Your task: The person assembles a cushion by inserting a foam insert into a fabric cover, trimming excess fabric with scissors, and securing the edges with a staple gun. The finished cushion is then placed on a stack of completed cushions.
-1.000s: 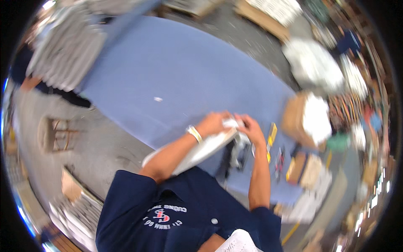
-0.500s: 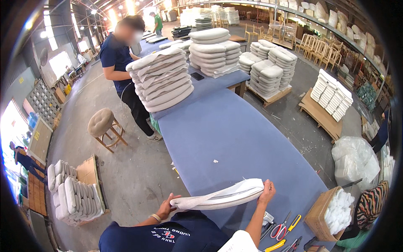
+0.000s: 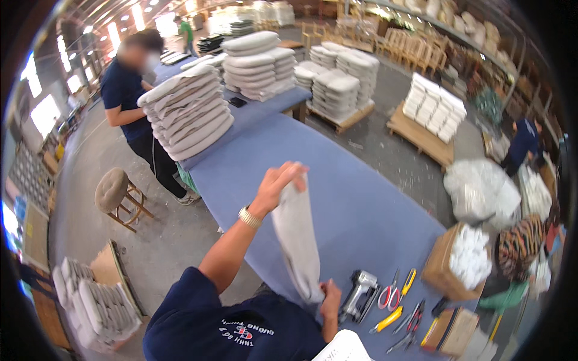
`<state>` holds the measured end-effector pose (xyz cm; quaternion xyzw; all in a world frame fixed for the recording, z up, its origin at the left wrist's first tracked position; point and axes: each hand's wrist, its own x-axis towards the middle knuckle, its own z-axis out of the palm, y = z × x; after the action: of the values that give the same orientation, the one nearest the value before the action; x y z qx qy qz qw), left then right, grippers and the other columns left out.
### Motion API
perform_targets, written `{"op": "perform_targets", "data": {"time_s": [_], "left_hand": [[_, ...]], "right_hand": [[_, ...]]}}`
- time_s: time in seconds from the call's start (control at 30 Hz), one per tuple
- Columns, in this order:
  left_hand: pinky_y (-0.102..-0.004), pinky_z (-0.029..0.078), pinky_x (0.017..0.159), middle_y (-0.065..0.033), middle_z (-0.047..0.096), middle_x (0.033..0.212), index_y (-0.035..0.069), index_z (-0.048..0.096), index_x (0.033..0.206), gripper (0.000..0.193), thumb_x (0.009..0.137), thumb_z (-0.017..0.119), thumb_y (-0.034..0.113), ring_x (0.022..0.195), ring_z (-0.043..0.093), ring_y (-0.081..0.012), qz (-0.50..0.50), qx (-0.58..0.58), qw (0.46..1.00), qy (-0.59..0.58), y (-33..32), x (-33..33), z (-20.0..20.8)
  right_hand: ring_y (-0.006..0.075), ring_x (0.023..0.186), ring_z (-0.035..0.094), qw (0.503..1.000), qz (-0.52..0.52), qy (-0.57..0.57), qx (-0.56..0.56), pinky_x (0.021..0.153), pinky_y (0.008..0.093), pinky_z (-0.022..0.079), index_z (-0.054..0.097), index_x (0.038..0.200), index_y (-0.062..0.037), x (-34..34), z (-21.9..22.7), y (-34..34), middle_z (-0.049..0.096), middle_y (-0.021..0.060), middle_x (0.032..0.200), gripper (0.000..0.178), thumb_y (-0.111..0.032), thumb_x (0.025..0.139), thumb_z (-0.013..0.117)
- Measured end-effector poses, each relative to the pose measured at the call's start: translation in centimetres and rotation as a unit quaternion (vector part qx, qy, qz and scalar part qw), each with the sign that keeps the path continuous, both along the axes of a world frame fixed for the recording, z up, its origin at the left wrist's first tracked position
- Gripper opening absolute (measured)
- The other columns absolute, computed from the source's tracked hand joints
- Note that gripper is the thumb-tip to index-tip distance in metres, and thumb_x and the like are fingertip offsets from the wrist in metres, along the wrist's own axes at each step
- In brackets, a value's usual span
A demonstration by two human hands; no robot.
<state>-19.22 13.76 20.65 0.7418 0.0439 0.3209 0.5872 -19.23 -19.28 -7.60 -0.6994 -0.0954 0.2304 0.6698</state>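
A light-grey padded cushion (image 3: 295,240) is held on edge above the blue-covered table (image 3: 373,204), its long side running away from me. My left hand (image 3: 283,183), with a metal-banded watch at the wrist, grips its far end, fingers bent over the top. At the near end, my right hand (image 3: 329,298) is closed on the cushion's lower corner; some fingers are hidden. Just right of that hand lies a silver staple gun (image 3: 361,292). Beyond it are red-handled scissors (image 3: 390,296), a yellow-handled tool (image 3: 409,281), a yellow cutter (image 3: 386,319) and pliers (image 3: 414,322).
A tall cushion stack (image 3: 186,114) stands on the table's far left, with a co-worker (image 3: 129,96) beside it. An open carton of white stuffing (image 3: 445,265) sits at the right edge, a small brown box (image 3: 453,331) nearer. A round stool (image 3: 114,192) stands on the floor at left.
The cushion has swung from lying crosswise to pointing away from me. My left hand has moved up and forward with one end; my right hand has come down and left.
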Motion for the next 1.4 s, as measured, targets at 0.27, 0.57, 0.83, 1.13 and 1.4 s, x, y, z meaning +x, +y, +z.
{"op": "perform_targets", "data": {"time_s": [0.27, 0.57, 0.83, 1.13, 1.4], "left_hand": [[-0.0383, 0.045, 0.095, -0.0131, 0.068, 0.076, -0.005, 0.072, 0.071, 0.064, 0.105, 0.047, 0.043, 0.102, 0.062, -0.0268, -0.049, 0.095, 0.993, 0.044, -3.2, 11.2, 0.2], [-0.0354, 0.043, 0.063, -0.0095, 0.063, 0.062, -0.004, 0.071, 0.065, 0.066, 0.106, 0.046, 0.041, 0.062, 0.055, -0.0178, 0.016, 0.224, 0.974, 0.018, -8.4, 10.8, 2.2], [-0.0371, 0.042, 0.071, -0.0076, 0.060, 0.056, -0.001, 0.071, 0.062, 0.061, 0.107, 0.045, 0.029, 0.063, 0.050, -0.0180, 0.123, 0.095, 0.985, -0.078, -6.4, 6.8, 2.6], [-0.0340, 0.046, 0.074, -0.0089, 0.064, 0.057, -0.004, 0.068, 0.060, 0.065, 0.108, 0.042, 0.032, 0.067, 0.059, -0.0190, 0.141, 0.018, 0.976, -0.166, -4.6, 3.8, 7.9], [-0.0335, 0.047, 0.063, -0.0093, 0.063, 0.065, -0.001, 0.064, 0.063, 0.060, 0.106, 0.046, 0.037, 0.061, 0.057, -0.0174, 0.278, -0.200, 0.924, -0.172, -3.0, 0.4, 1.3]], "right_hand": [[0.0294, 0.119, 0.063, 0.952, 0.040, -0.282, 0.113, 0.102, 0.0384, 0.049, 0.053, 0.140, -0.0020, 6.4, 20.4, 4.6, 0.062, 0.0164, 0.132, 0.060, -0.020, 0.087, 0.076], [0.0285, 0.091, 0.071, 0.937, -0.083, -0.312, 0.134, 0.086, 0.0358, 0.055, 0.069, 0.121, -0.0053, 8.8, 20.9, 7.2, 0.074, 0.0150, 0.103, 0.036, -0.025, 0.091, 0.073], [0.0277, 0.058, 0.050, 0.935, -0.012, -0.336, 0.116, 0.057, 0.0389, 0.043, 0.072, 0.091, -0.0017, 11.3, 25.7, 9.6, 0.059, 0.0197, 0.070, 0.039, -0.039, 0.101, 0.062], [0.0307, 0.057, 0.045, 0.908, 0.119, -0.391, 0.095, 0.055, 0.0399, 0.040, 0.070, 0.088, -0.0013, 11.4, 33.5, 11.7, 0.055, 0.0196, 0.066, 0.041, -0.039, 0.100, 0.063], [0.0405, 0.069, 0.061, 0.802, 0.296, -0.512, -0.082, 0.063, 0.0486, 0.046, 0.069, 0.080, -0.0079, 12.2, 36.2, 15.0, 0.066, 0.0181, 0.074, 0.041, -0.045, 0.097, 0.062]]}}
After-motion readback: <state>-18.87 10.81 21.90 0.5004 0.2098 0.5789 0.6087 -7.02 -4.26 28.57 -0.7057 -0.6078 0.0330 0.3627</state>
